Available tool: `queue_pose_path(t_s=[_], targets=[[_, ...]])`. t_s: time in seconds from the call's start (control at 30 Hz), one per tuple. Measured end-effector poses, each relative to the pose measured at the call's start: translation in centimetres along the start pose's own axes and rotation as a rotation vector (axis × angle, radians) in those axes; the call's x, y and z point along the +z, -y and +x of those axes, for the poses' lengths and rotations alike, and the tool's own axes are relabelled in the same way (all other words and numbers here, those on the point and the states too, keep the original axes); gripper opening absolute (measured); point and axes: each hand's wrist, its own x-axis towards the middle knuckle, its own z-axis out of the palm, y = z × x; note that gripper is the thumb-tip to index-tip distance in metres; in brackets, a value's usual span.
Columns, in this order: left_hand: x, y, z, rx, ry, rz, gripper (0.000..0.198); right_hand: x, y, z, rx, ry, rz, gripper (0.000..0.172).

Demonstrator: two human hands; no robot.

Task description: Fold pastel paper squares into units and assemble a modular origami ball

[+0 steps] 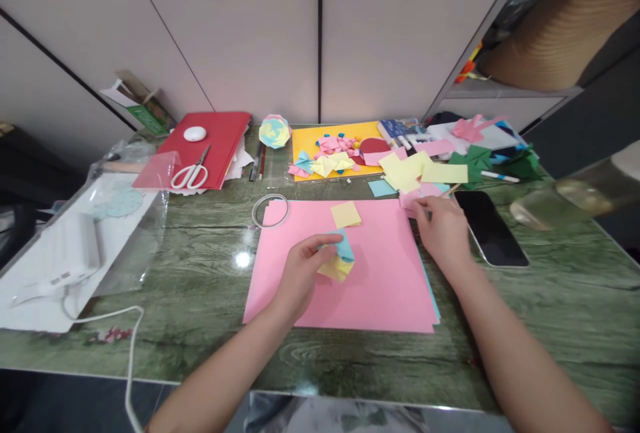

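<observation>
Between the thumb and fingers of my left hand is a folded paper piece, blue on top and yellow below. It is held above a stack of pink paper sheets. A small yellow folded paper lies on that stack, just beyond my left hand. My right hand reaches to the stack's far right corner. Its closed fingertips are on a pink paper slip, at the front of a loose pile of yellow paper slips. Part of the pink slip is hidden by the fingers.
A black phone lies right of my right hand, near a clear cup. A ring touches the stack's left corner. Scissors rest on a red folder. Behind are a paper ball and yellow card.
</observation>
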Motion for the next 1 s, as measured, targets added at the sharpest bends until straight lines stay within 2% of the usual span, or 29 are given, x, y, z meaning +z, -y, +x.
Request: queue_pose_path(t_s=[0.07, 0.17, 0.33, 0.4, 0.5, 0.57, 0.67, 0.8, 1.0], targets=[[0.0, -0.1, -0.1, -0.004, -0.003, -0.01, 0.02, 0.2, 1.0, -0.2, 0.008, -0.014, 0.011, 0.02], [-0.3, -0.1, 0.0, 0.025, -0.068, -0.042, 0.021, 0.8, 3.1, -0.4, -0.026, 0.017, 0.06, 0.022], [-1.1, -0.3, 0.9, 0.1, -0.207, -0.121, 0.024, 1.9, 6.5, 0.2, -0.121, 0.237, 0.169, 0.021], [-1.4, -0.4, 1.3, 0.106, -0.226, -0.152, 0.026, 2.1, 7.4, 0.7, -0.17, 0.307, 0.221, 0.024], [-1.7, -0.5, 1.7, 0.108, -0.238, -0.186, 0.029, 2.1, 8.1, 1.3, -0.261, 0.428, 0.326, 0.043], [-1.8, -0.5, 1.9, 0.108, -0.242, -0.2, 0.031, 1.9, 8.2, 1.3, -0.266, 0.478, 0.388, 0.038], [-1.7, -0.5, 1.8, 0.112, -0.238, -0.203, 0.031, 1.3, 7.8, 0.9, -0.148, 0.444, 0.461, 0.02], [-1.3, -0.5, 1.1, 0.078, -0.181, -0.158, 0.029, 0.1, 7.0, 0.2, 0.111, 0.353, 0.617, 0.028], [-0.4, -0.5, 0.2, 0.049, -0.031, -0.014, 0.019, -0.7, 7.2, -1.3, 0.326, 0.524, 0.887, 0.025]])
